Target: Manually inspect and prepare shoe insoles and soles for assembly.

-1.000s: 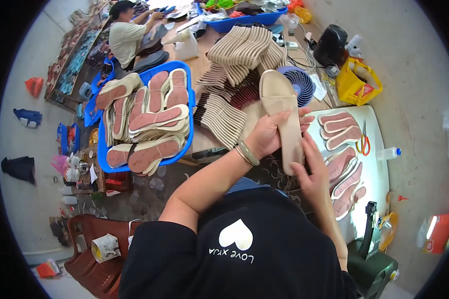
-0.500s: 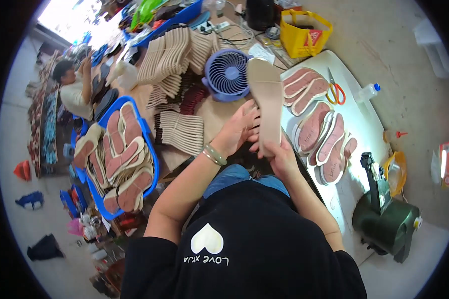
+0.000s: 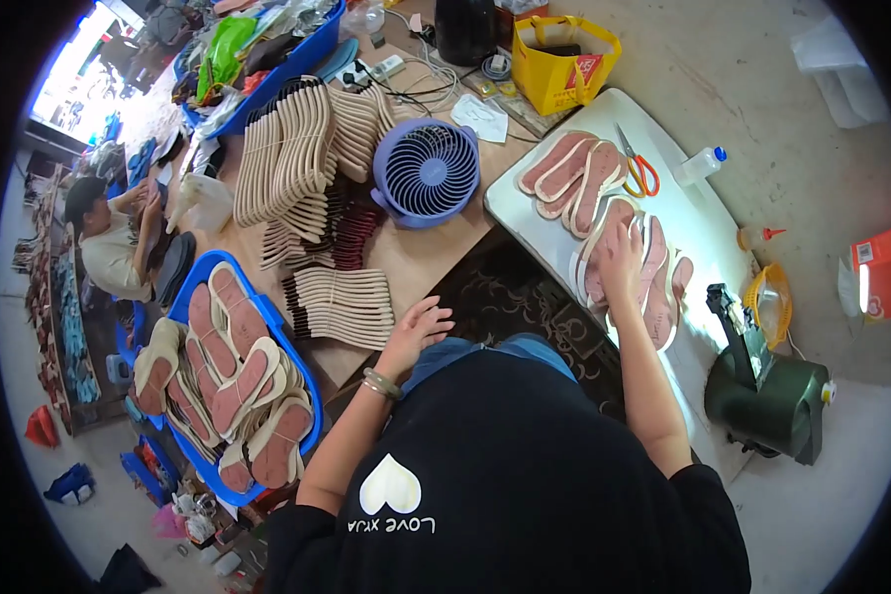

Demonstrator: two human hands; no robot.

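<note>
A pink-faced insole (image 3: 612,259) lies among others on the white board (image 3: 708,247) at the person's right. The right hand (image 3: 624,265) presses flat on it, fingers spread. The left hand (image 3: 418,332) hovers open, fingers loosely spread, over the counter (image 3: 421,262) beside stacked beige soles (image 3: 342,307), near the blue fan (image 3: 428,170).

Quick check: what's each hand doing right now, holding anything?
Left hand: open, holding nothing, at the wooden table edge.
Right hand: fingers spread, pressed flat on a pink insole on the white board; not gripping.
</note>
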